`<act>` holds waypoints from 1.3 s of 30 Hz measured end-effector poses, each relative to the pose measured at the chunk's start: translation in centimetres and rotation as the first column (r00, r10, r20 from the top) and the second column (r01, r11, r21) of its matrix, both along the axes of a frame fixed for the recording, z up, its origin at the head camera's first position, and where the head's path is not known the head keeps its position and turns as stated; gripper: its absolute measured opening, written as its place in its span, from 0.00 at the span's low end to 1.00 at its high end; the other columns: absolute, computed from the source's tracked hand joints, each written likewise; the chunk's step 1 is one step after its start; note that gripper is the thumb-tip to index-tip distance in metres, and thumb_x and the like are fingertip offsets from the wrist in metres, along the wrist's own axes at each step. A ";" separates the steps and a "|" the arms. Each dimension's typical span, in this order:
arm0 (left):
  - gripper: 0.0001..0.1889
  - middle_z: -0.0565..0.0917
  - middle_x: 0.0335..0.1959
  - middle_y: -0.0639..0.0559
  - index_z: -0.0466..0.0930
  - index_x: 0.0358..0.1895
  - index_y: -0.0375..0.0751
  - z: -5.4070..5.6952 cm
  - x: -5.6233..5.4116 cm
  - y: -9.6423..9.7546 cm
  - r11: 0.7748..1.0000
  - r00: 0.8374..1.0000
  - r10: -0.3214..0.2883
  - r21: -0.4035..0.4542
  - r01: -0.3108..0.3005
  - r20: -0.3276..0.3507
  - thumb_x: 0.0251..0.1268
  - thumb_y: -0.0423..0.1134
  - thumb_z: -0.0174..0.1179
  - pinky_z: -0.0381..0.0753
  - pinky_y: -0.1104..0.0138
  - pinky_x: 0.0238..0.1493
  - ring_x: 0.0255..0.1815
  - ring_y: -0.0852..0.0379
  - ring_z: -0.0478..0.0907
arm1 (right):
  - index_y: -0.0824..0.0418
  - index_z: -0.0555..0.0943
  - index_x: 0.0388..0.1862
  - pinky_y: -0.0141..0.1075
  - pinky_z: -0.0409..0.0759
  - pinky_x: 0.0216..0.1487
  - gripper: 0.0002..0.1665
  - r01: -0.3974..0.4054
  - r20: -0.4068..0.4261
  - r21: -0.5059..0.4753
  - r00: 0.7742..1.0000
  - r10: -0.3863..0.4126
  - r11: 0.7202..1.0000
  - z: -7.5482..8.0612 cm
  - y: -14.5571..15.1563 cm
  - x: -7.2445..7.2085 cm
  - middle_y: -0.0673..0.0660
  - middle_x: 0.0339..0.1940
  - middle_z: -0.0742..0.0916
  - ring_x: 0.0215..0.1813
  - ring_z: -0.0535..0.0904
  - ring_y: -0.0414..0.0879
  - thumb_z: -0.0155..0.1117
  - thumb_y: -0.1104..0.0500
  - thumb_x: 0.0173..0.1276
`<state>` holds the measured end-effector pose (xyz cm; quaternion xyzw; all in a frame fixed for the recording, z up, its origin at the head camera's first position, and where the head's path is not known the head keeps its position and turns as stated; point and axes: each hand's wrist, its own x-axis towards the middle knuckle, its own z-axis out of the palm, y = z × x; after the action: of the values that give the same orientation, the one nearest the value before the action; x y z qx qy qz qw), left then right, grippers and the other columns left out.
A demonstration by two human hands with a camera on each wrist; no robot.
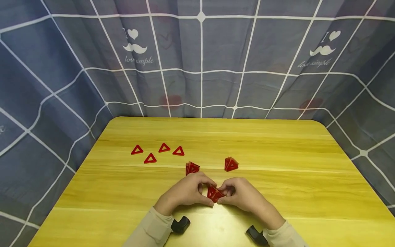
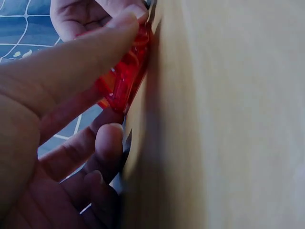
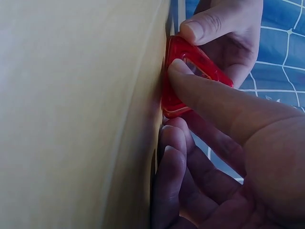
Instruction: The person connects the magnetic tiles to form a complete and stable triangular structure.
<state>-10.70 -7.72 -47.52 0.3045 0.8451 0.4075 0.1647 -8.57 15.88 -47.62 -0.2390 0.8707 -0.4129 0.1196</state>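
Observation:
Near the front middle of the table, both hands hold one small pyramid of red see-through triangle tiles [image 1: 214,194]. My left hand [image 1: 190,189] grips its left side between thumb and fingers. From the right, my right hand [image 1: 242,195] pinches it, with the thumb on a tile that has a triangular opening, as the right wrist view shows of the red pyramid [image 3: 175,93]. In the left wrist view the left thumb covers part of the red pyramid [image 2: 125,83], which sits at the tabletop. Its far faces are hidden by fingers.
Two more red pyramids stand behind the hands, a left one [image 1: 192,167] just beyond the left hand and a right one [image 1: 231,164]. Several flat red triangle tiles [image 1: 150,158] lie at the left back of the wooden table [image 1: 277,144]. A gridded curtain [image 1: 200,51] surrounds it.

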 end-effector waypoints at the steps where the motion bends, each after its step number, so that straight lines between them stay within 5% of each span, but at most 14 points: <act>1: 0.25 0.80 0.40 0.63 0.88 0.52 0.47 0.0 0.0 0.0 1.000 1.000 0.004 0.001 -0.004 0.000 0.47 0.45 0.82 0.75 0.70 0.34 0.31 0.61 0.74 | 0.53 0.87 0.36 0.33 0.78 0.31 0.11 0.001 0.000 -0.002 1.000 -0.001 1.000 0.0 0.0 0.0 0.42 0.26 0.82 0.29 0.78 0.36 0.81 0.56 0.56; 9: 0.27 0.82 0.43 0.64 0.87 0.52 0.45 0.0 0.0 0.2 1.000 0.999 0.013 -0.016 -0.013 -0.036 0.45 0.45 0.82 0.75 0.70 0.42 0.39 0.61 0.74 | 0.51 0.86 0.34 0.33 0.78 0.31 0.11 0.006 -0.017 0.004 1.000 -0.006 1.000 -0.1 -0.1 0.1 0.41 0.25 0.81 0.28 0.77 0.35 0.82 0.56 0.55; 14: 0.27 0.80 0.41 0.63 0.86 0.54 0.45 0.0 0.1 0.2 0.999 0.999 0.013 -0.030 -0.014 -0.036 0.48 0.43 0.81 0.75 0.71 0.33 0.30 0.63 0.73 | 0.52 0.85 0.34 0.33 0.78 0.31 0.12 0.012 -0.012 0.005 1.000 -0.012 1.000 -0.1 -0.1 0.2 0.42 0.25 0.81 0.28 0.77 0.36 0.82 0.55 0.55; 21: 0.25 0.82 0.36 0.60 0.85 0.56 0.45 0.4 0.2 0.2 0.999 0.999 0.039 -0.004 -0.039 0.022 0.52 0.34 0.78 0.77 0.70 0.25 0.22 0.64 0.76 | 0.59 0.81 0.54 0.34 0.79 0.32 0.31 0.018 0.023 -0.024 1.000 -0.017 1.000 0.0 0.0 0.2 0.49 0.30 0.82 0.29 0.78 0.39 0.83 0.52 0.53; 30: 0.22 0.84 0.44 0.48 0.84 0.51 0.39 2.8 -0.5 -2.4 0.989 0.990 0.138 0.045 -0.139 0.024 0.52 0.35 0.79 0.80 0.66 0.32 0.28 0.60 0.80 | 0.58 0.83 0.59 0.33 0.79 0.34 0.30 -0.048 0.020 -0.035 0.999 0.048 0.998 0.1 0.0 0.0 0.50 0.32 0.81 0.30 0.77 0.38 0.80 0.51 0.58; 35: 0.22 0.83 0.44 0.45 0.85 0.52 0.44 3.4 -1.4 -5.9 0.954 0.957 0.290 0.078 -0.288 -0.006 0.53 0.37 0.78 0.78 0.63 0.31 0.32 0.55 0.78 | 0.58 0.84 0.56 0.33 0.78 0.35 0.28 -0.058 0.023 -0.018 0.998 0.058 0.998 0.2 0.0 0.1 0.49 0.32 0.81 0.30 0.76 0.37 0.80 0.52 0.58; 39: 0.24 0.80 0.51 0.44 0.84 0.55 0.44 2.9 -2.2 -8.9 0.892 0.893 0.449 0.075 -0.446 -0.034 0.53 0.39 0.78 0.77 0.62 0.31 0.36 0.53 0.76 | 0.58 0.84 0.56 0.33 0.78 0.35 0.28 -0.046 0.025 -0.015 0.999 0.046 0.999 0.1 0.1 0.1 0.49 0.31 0.81 0.30 0.76 0.37 0.80 0.52 0.58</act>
<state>-12.88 -16.59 -44.58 0.1173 0.8826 0.4540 0.0353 -8.43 15.99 -47.49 -0.2546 0.8603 -0.4194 0.1385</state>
